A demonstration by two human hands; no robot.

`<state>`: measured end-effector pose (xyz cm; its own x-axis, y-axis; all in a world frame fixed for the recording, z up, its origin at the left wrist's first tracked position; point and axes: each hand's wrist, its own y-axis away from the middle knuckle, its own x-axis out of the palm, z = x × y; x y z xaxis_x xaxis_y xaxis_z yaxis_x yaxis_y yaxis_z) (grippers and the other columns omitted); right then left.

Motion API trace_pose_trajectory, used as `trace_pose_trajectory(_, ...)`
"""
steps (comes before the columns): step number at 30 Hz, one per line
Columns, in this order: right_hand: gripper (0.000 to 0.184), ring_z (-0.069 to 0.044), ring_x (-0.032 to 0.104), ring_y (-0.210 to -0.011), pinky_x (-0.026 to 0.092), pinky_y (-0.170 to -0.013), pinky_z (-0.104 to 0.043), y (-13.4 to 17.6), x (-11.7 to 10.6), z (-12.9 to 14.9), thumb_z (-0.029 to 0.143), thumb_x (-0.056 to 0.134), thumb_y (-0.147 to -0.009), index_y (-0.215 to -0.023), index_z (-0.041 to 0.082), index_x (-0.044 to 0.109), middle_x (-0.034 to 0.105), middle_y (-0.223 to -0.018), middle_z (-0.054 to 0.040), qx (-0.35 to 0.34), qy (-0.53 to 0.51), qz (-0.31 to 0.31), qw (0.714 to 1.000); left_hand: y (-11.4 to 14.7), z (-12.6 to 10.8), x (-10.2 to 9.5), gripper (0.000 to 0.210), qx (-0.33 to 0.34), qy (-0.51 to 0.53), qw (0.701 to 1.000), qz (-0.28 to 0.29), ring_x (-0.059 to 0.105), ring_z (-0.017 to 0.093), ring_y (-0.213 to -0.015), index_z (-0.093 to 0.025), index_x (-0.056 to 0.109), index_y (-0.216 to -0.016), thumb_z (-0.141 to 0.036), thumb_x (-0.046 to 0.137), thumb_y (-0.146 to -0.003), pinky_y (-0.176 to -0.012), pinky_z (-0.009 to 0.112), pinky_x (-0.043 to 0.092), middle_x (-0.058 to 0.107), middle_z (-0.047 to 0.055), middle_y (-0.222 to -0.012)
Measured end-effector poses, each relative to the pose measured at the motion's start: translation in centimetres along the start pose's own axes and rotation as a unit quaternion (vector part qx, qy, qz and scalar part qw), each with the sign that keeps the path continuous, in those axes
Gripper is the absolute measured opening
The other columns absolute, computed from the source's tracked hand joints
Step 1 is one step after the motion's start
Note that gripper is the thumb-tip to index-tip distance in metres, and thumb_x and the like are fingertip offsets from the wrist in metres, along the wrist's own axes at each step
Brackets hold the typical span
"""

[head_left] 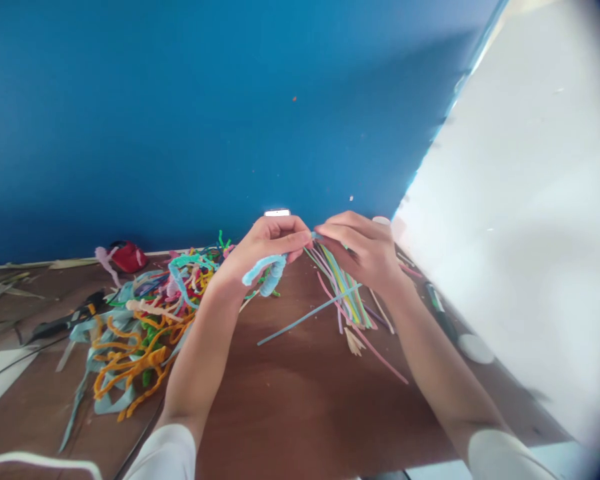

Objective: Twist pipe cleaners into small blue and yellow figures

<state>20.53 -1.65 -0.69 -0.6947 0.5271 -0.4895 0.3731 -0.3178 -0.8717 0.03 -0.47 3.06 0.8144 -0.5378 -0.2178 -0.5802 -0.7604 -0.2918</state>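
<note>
My left hand (pixel 275 239) is closed in a pinch around a light blue pipe cleaner (pixel 271 279), whose curled, coiled part hangs below the palm. Close beside it, my right hand (pixel 364 248) has its fingertips pressed together on a small blue end that sticks out between the two hands. Whether that end belongs to the same pipe cleaner I cannot tell. Beneath my right hand lies a bundle of pastel pipe cleaners (pixel 347 293), partly covered by the fingers. A single grey-blue pipe cleaner (pixel 303 322) lies crosswise in front, near a longer pink one (pixel 377 350).
Left of my forearm is a tangled heap of coloured pipe cleaners (pixel 130 353), with a black tool (pixel 60 327) and a red object (pixel 129 257) beside it. A blue wall (pixel 205 120) backs the brown table (pixel 280 420). At right are a white round disc (pixel 476 348) and a white wall (pixel 540 220).
</note>
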Motion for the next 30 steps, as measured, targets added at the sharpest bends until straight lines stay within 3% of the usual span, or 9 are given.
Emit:
trace_pose_trajectory(6, 0.015, -0.016, 0.062, -0.080, 0.043, -0.068, -0.028, 0.0, -0.4, -0.1, 0.026, 0.054, -0.093, -0.105, 0.027, 0.064, 0.069, -0.093, -0.0043, 0.007, 0.027, 0.032, 0.999, -0.2, 0.4, -0.1, 0.028, 0.000, -0.006, 1.000, -0.010, 0.043, 0.009, -0.048, -0.017, 0.062, -0.071, -0.044, 0.064, -0.080, -0.047, 0.024, 0.031, 0.052, -0.002, -0.054)
trace_pose_trajectory(11, 0.011, -0.015, 0.057, -0.072, 0.042, -0.065, -0.028, -0.5, 0.2, 0.7, 0.028, 0.053, -0.093, -0.092, 0.023, 0.063, 0.062, -0.081, -0.0037, 0.067, -0.104, 0.008, 0.992, 0.0, 0.0, 0.0, 0.029, 0.015, -0.033, 0.999, -0.014, 0.043, 0.008, -0.049, -0.016, 0.061, -0.072, -0.044, 0.064, -0.080, -0.047, 0.023, 0.032, 0.052, -0.002, -0.055)
trace_pose_trajectory(14, 0.016, -0.012, 0.047, -0.062, 0.037, -0.057, -0.026, -1.0, 0.1, 1.5, 0.032, 0.059, -0.089, -0.078, 0.020, 0.061, 0.054, -0.068, 0.0004, 0.152, -0.205, 0.008, 0.967, 0.2, -0.5, 0.3, 0.028, 0.042, -0.075, 0.996, -0.027, 0.045, 0.009, -0.051, -0.016, 0.060, -0.072, -0.042, 0.064, -0.081, -0.049, 0.023, 0.034, 0.052, -0.002, -0.056)
trace_pose_trajectory(17, 0.023, -0.009, 0.035, -0.053, 0.028, -0.049, -0.025, -1.2, -0.1, 2.2, 0.035, 0.063, -0.085, -0.070, 0.019, 0.057, 0.043, -0.059, 0.0042, 0.287, -0.341, 0.010, 0.895, 0.4, -0.6, 0.7, 0.025, 0.090, -0.146, 0.984, -0.051, 0.047, 0.009, -0.054, -0.016, 0.060, -0.073, -0.038, 0.059, -0.085, -0.053, 0.023, 0.036, 0.055, -0.001, -0.059)
trace_pose_trajectory(22, 0.025, -0.006, 0.016, -0.046, 0.012, -0.041, -0.024, -1.5, -0.2, 2.5, 0.028, 0.063, -0.079, -0.062, 0.019, 0.047, 0.023, -0.055, 0.0078, 0.462, -0.556, 0.046, 0.689, 0.6, -0.2, 1.5, 0.021, 0.169, -0.336, 0.921, -0.104, 0.049, 0.011, -0.064, -0.017, 0.062, -0.078, -0.028, 0.051, -0.090, -0.062, 0.024, 0.038, 0.060, 0.001, -0.069)
trace_pose_trajectory(24, 0.025, -0.006, 0.015, -0.047, 0.010, -0.040, -0.024, -1.6, -0.1, 2.5, 0.026, 0.061, -0.077, -0.059, 0.019, 0.044, 0.023, -0.056, 0.0074, 0.486, -0.593, 0.047, 0.640, 0.5, 0.0, 1.6, 0.021, 0.193, -0.382, 0.896, -0.121, 0.051, 0.011, -0.068, -0.017, 0.062, -0.079, -0.027, 0.049, -0.091, -0.065, 0.024, 0.039, 0.062, 0.002, -0.073)
trace_pose_trajectory(26, 0.022, -0.006, 0.016, -0.047, 0.010, -0.041, -0.024, -1.6, 0.2, 2.4, 0.026, 0.061, -0.078, -0.061, 0.018, 0.049, 0.025, -0.056, 0.0073, 0.489, -0.584, 0.032, 0.648, 0.3, 0.2, 1.4, 0.022, 0.183, -0.380, 0.900, -0.114, 0.050, 0.011, -0.068, -0.017, 0.062, -0.080, -0.028, 0.047, -0.092, -0.065, 0.024, 0.039, 0.061, 0.002, -0.073)
trace_pose_trajectory(30, 0.019, -0.005, 0.023, -0.048, 0.014, -0.045, -0.024, -1.4, 0.5, 2.2, 0.030, 0.065, -0.081, -0.068, 0.017, 0.058, 0.032, -0.053, 0.0069, 0.441, -0.454, 0.000, 0.774, -0.1, 0.4, 0.6, 0.026, 0.068, -0.246, 0.967, -0.023, 0.049, 0.010, -0.062, -0.017, 0.059, -0.093, -0.038, 0.045, -0.093, -0.057, 0.022, 0.038, 0.057, 0.000, -0.071)
